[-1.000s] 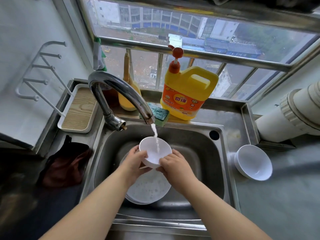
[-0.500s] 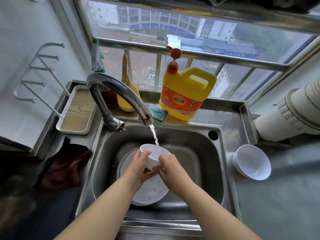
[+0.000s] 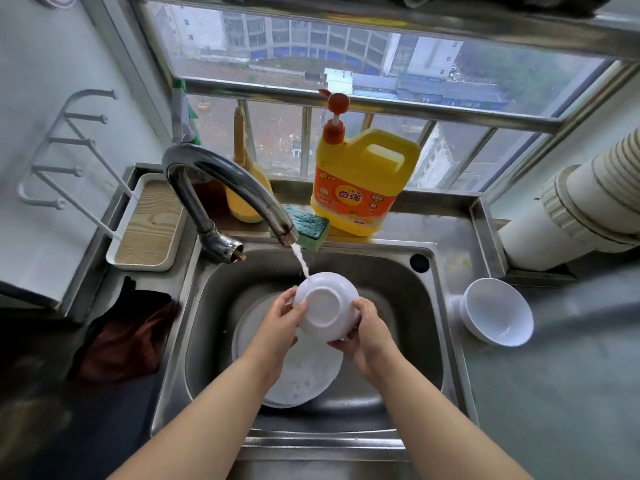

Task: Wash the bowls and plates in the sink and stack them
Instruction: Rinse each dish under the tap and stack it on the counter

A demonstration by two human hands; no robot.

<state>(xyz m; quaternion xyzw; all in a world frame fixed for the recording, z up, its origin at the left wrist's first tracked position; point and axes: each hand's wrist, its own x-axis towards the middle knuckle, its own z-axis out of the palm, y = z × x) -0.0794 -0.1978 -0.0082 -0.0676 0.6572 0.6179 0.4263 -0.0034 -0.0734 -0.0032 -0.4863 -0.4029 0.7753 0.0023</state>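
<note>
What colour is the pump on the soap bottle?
Orange-red, on the yellow soap bottle; the pump shows in the head view.

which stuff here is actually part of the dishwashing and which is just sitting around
In use:
- bowl, turned base-up, held by left hand and right hand
- faucet, running onto it
- plates in the sink
- second bowl on the counter

Lying about:
- detergent jug
- sponge
- wooden tray
- dark cloth
</note>
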